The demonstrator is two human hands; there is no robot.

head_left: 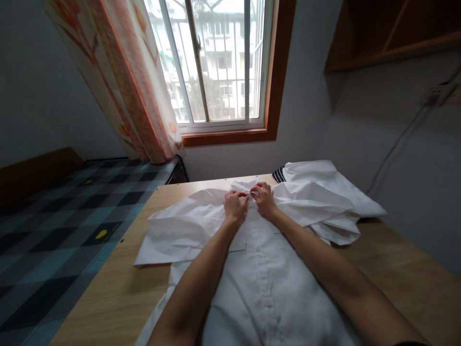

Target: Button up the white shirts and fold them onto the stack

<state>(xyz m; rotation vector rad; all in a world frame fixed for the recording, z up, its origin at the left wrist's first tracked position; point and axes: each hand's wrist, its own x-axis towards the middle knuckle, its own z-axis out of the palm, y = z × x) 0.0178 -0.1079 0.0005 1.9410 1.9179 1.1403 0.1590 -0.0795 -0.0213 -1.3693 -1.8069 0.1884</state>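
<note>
A white button-up shirt (248, 278) lies face up on the wooden table (118, 283), its collar toward the window and its sleeves spread to both sides. At the collar, my left hand (236, 205) pinches the cloth from the left. My right hand (263, 198) grips the collar from the other side, fingertips close to those of the left. Whether a button sits between the fingers is too small to tell. Down the middle runs the button placket, between my forearms.
More folded white cloth (324, 178) with a black-and-white striped piece (279, 174) lies at the table's back right. A bed with a checked cover (72, 235) stands on the left. Behind are a window (216, 62) and curtain (126, 81); a shelf (389, 33) hangs upper right.
</note>
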